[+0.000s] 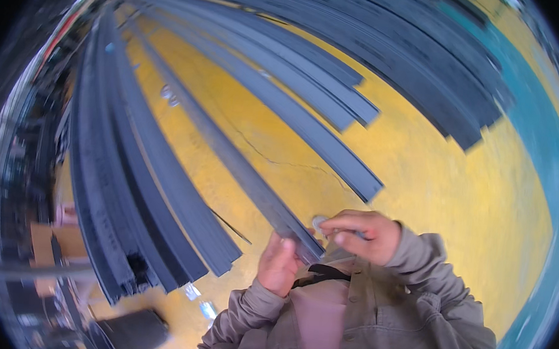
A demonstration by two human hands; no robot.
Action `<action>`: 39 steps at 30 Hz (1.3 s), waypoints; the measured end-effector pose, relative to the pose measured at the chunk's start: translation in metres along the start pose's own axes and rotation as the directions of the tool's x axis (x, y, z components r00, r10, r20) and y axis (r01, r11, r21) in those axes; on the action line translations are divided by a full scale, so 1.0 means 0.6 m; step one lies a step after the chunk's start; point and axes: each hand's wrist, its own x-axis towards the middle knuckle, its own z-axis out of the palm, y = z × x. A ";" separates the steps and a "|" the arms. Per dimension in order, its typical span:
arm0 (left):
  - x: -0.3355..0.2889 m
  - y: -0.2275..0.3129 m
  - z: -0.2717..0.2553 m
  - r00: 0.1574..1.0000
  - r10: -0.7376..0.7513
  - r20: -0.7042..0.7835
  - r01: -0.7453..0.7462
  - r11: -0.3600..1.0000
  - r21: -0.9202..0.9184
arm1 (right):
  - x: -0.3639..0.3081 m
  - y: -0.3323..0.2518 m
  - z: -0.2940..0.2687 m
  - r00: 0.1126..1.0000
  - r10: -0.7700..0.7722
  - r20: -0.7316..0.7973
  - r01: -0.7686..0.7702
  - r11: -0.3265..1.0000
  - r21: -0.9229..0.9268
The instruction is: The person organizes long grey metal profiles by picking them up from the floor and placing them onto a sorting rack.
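Note:
A long, narrow dark grey profile strip (pixel 243 174) runs from the far left toward my body. My left hand (pixel 279 265) is closed around its near end, with the fingers partly behind the strip. Just right of that end, my right hand (pixel 370 237) has its fingers drawn together. A small pale round thing (pixel 319 224) shows at its fingertips; blur hides what kind it is. The right fingers are close to the strip's end, and I cannot tell whether they touch it.
Several grey profiles (pixel 178 192) lie side by side on the left. More strips (pixel 335 149) and a large dark stack (pixel 433 88) extend to the right over the yellow floor (pixel 438 182). A cardboard box (pixel 60 245) and a black bin-like object (pixel 129 334) stand at the lower left.

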 end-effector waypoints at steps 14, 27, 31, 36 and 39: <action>-0.057 -0.454 -0.421 0.784 -0.542 -0.305 0.412 0.085 0.907 | -0.613 0.685 0.245 0.096 0.923 -0.373 -0.765 0.308 0.566; -0.044 -0.800 -0.487 0.882 -0.457 0.111 -0.304 -0.373 0.876 | -0.566 1.409 0.240 0.200 0.819 -0.538 -0.926 0.338 0.170; -0.014 -0.808 -0.484 0.896 -0.438 0.072 -0.277 -0.423 0.863 | -0.600 1.590 0.151 0.143 0.670 -0.729 -0.966 0.254 0.044; -0.002 -0.825 -0.454 0.907 -0.414 0.070 -0.285 -0.485 0.827 | -0.608 1.590 0.146 0.176 0.806 -0.565 -0.982 0.105 -0.156; -0.017 -0.817 -0.437 0.897 -0.438 0.055 -0.280 -0.468 0.838 | -0.643 1.531 0.198 0.387 0.822 -0.418 -0.922 0.356 -0.154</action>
